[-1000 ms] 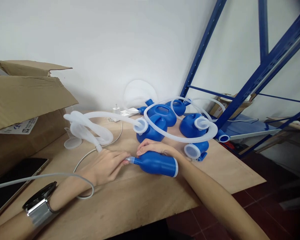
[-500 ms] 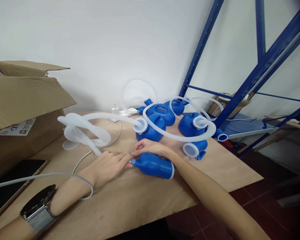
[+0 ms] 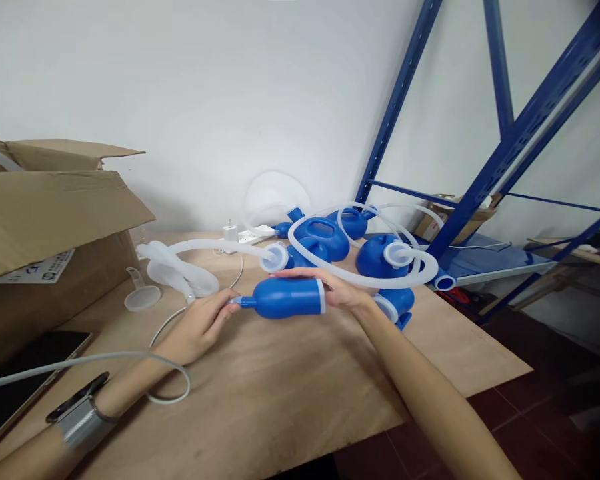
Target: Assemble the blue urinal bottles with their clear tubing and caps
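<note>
A blue plastic bottle-shaped cup (image 3: 287,299) lies level above the table, its narrow neck to the left and its wide, white-rimmed end to the right. My left hand (image 3: 197,328) pinches the clear tip at the neck, beside the end of a coiled white hose (image 3: 190,275). Around the far side and rim of the cup curls my right hand (image 3: 344,292); the cup hides part of its fingers. Behind stand several blue jugs (image 3: 337,243) with hoses. Another blue cup (image 3: 403,303) with a white rim lies just past my right wrist.
An open cardboard box (image 3: 55,220) stands at the left, with a small clear scoop (image 3: 143,298) beside it. A dark tablet (image 3: 35,383) and a grey cable (image 3: 110,355) lie near my left forearm. A white charger (image 3: 230,232) sits by the wall. Blue shelving (image 3: 480,187) rises at right.
The cup has been raised and turned level. My right hand has slid from near its neck to its wide end. My left hand has moved left, still at the tip.
</note>
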Demonstrator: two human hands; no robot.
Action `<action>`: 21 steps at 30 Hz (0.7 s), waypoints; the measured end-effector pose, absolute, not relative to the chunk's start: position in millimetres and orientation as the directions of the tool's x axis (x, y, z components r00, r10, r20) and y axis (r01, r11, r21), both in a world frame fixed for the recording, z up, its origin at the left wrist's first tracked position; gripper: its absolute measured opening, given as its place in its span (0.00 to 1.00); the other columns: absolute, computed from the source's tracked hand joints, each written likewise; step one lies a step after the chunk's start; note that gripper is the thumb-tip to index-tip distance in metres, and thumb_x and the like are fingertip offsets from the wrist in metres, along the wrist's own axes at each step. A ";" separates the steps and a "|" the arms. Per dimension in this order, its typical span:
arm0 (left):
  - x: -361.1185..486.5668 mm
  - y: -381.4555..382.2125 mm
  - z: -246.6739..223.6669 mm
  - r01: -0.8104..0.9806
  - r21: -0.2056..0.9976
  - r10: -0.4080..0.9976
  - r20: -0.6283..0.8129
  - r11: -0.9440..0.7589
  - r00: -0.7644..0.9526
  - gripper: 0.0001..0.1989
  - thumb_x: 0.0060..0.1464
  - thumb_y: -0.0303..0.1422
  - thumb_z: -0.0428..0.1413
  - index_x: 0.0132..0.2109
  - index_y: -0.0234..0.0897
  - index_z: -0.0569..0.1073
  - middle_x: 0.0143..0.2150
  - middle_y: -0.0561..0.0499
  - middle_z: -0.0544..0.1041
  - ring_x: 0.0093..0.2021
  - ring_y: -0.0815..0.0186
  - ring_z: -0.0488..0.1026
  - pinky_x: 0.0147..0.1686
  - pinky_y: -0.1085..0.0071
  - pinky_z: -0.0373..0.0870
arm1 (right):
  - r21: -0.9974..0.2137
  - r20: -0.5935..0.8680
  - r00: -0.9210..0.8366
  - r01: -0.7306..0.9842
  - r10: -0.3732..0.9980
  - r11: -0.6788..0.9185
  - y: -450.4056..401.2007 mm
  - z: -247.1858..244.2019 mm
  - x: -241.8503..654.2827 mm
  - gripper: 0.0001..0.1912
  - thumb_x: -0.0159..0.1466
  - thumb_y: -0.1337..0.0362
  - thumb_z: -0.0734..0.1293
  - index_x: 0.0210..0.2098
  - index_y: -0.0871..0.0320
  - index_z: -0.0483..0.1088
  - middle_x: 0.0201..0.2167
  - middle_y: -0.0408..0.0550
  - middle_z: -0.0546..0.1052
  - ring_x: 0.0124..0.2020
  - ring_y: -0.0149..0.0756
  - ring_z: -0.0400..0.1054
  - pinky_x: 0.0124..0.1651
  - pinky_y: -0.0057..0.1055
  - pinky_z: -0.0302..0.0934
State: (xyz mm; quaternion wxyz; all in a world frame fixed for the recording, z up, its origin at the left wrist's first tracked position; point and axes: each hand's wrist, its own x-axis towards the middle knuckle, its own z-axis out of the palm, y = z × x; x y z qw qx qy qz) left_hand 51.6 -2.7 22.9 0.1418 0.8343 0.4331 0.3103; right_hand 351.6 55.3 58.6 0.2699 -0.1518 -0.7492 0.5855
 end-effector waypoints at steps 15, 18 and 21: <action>43.4 -2.0 18.1 0.763 0.259 0.791 0.366 -0.593 0.490 0.20 0.72 0.45 0.37 0.35 0.42 0.62 0.28 0.52 0.72 0.25 0.63 0.66 0.27 0.67 0.54 | -0.925 0.378 -0.441 -0.225 0.814 0.307 39.3 34.2 318.4 0.21 0.54 0.52 0.67 0.42 0.56 0.80 0.48 0.54 0.82 0.55 0.56 0.73 0.61 0.52 0.64; 43.2 -2.5 19.2 0.798 0.181 0.798 0.341 -0.575 0.498 0.22 0.73 0.46 0.36 0.36 0.41 0.64 0.27 0.52 0.74 0.24 0.63 0.67 0.26 0.67 0.53 | -0.930 0.368 -0.428 -0.173 0.826 0.325 39.7 33.6 319.3 0.21 0.54 0.53 0.66 0.41 0.56 0.81 0.46 0.54 0.83 0.56 0.57 0.72 0.62 0.52 0.62; 46.0 -3.9 23.1 0.822 0.151 0.818 0.296 -0.549 0.492 0.24 0.73 0.48 0.36 0.37 0.41 0.67 0.27 0.50 0.75 0.23 0.62 0.69 0.25 0.66 0.53 | -0.930 0.367 -0.435 -0.149 0.822 0.336 40.5 31.3 318.8 0.22 0.53 0.52 0.66 0.40 0.57 0.82 0.45 0.55 0.83 0.56 0.60 0.72 0.60 0.51 0.63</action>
